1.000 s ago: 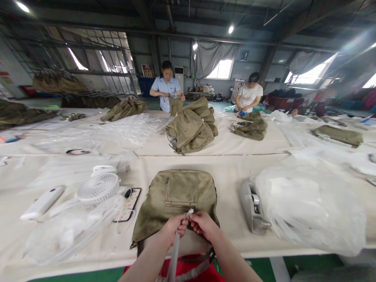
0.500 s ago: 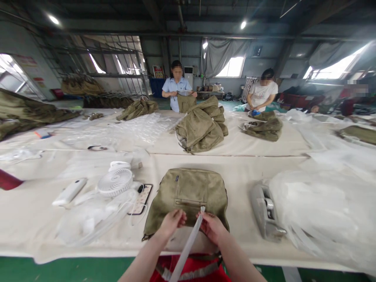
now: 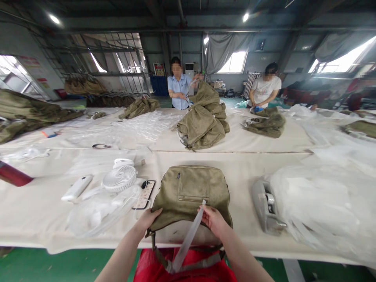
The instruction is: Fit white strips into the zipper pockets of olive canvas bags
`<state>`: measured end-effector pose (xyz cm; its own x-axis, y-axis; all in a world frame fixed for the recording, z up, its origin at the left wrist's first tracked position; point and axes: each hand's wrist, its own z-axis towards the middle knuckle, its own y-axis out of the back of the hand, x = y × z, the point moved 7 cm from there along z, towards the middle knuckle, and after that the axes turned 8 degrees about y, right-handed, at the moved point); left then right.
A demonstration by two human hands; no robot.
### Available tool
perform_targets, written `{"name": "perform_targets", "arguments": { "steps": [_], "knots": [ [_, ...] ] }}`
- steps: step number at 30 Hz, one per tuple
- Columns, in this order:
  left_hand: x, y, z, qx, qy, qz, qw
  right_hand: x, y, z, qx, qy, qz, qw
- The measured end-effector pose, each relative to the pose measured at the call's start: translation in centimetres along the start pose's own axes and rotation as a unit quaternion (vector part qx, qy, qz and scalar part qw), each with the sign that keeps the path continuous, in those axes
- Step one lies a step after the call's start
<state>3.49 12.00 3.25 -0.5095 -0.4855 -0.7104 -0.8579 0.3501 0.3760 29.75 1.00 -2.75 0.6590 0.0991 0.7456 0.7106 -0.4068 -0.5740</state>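
Note:
An olive canvas bag (image 3: 192, 184) lies flat in front of me, its zipped pocket (image 3: 192, 199) facing up and a small dark label near its far left. My left hand (image 3: 149, 219) is closed on the bag's near left edge, thumb on top; its other fingers are mostly hidden. Between the fingertips of my right hand (image 3: 214, 220) is the upper end of a translucent white plastic strip (image 3: 189, 239), just below the pocket's right end. The strip runs down over the bag's strap (image 3: 205, 261), which hangs past the table edge and is partly wrapped in pale film.
A tape dispenser (image 3: 266, 207) and heaped clear plastic (image 3: 317, 207) lie on the right. At left are a white fan (image 3: 120, 178), a phone (image 3: 146, 194), and a red cylinder (image 3: 14, 174). Across the table, two people (image 3: 179, 88) handle olive bags near a pile (image 3: 202, 123).
My left hand has moved left and down from near the pocket onto the bag's left edge. My right hand still pinches the strip. The co-worker in blue has raised one hand.

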Motion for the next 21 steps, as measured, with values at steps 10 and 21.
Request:
{"name": "perform_targets", "arguments": {
  "steps": [10, 21],
  "knots": [
    [-24.6, 0.5, -16.4, 0.199, -0.284, -0.115, 0.931, 4.5, -2.8, -3.0, 0.073, 0.061, -0.038, 0.995],
    [-20.0, -11.6, -7.4, 0.212, -0.271, 0.154, 0.926, 5.4, 10.8, -2.8, -0.229, 0.125, -0.054, 0.964]
  ]
}}
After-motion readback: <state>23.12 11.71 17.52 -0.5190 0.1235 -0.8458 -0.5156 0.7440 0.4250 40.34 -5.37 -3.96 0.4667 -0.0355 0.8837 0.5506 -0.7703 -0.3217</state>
